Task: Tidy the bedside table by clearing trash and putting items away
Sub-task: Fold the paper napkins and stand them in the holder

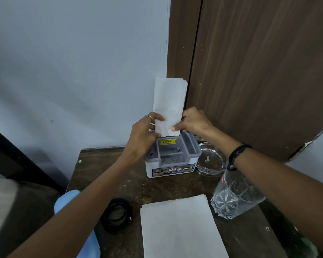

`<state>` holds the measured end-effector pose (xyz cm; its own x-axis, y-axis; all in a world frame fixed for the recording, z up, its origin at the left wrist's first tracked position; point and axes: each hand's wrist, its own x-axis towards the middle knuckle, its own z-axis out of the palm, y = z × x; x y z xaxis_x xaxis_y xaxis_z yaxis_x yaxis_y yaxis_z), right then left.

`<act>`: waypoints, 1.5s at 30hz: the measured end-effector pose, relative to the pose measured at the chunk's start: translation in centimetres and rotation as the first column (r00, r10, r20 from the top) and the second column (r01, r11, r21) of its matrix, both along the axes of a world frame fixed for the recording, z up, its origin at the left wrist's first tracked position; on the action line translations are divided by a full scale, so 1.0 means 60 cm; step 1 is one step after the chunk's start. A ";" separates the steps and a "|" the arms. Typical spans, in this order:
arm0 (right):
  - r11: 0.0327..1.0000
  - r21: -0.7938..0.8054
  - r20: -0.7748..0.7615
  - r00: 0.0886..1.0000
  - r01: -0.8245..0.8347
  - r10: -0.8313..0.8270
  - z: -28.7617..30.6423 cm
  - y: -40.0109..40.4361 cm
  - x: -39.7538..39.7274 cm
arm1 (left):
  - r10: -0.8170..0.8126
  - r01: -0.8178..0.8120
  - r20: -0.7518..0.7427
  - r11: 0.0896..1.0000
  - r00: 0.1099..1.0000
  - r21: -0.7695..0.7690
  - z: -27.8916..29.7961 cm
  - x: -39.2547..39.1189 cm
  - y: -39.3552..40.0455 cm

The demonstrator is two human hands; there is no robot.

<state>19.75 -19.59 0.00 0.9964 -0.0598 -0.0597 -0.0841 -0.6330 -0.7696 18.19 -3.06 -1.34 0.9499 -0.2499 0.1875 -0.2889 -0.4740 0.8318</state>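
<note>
Nearest me on the dark wooden bedside table (104,164) lies a flat white sheet of tissue (179,228), with a clear plastic bottle (235,198) just right of it. Beyond, I see a white organizer box (172,170) with a grey slotted top. Above it my left hand (144,133) and right hand (191,121) both pinch a folded stack of white tissues (169,103) upright, its lower edge at the box's rear slot.

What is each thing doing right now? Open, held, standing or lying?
Folded tissues: upright, held by both hands over the holder.
Holder: standing, open-topped.
Left hand: gripping tissues.
Right hand: gripping tissues.
Bottle: lying, looks empty.
Glass bowl: upright, looks empty.
Paper stack: lying flat.
</note>
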 end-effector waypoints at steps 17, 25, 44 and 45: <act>0.977 -0.208 0.118 0.991 -0.035 0.061 -0.021 -0.004 -0.011 | 0.010 -0.008 -0.008 0.981 1.000 0.196 -0.004 0.012 -0.001; 0.976 -0.159 -0.023 0.989 -0.151 0.149 0.011 -0.009 -0.003 | 0.059 -0.066 0.055 0.988 0.997 0.137 0.001 0.004 -0.004; 0.983 -0.093 -0.038 0.987 -0.160 0.157 0.019 -0.014 -0.003 | 0.089 -0.094 0.041 0.985 0.995 0.145 0.009 0.009 -0.007; 0.983 -0.092 -0.025 0.988 -0.156 0.155 0.016 -0.015 -0.004 | 0.088 -0.093 0.037 0.982 0.995 0.167 0.008 0.010 -0.007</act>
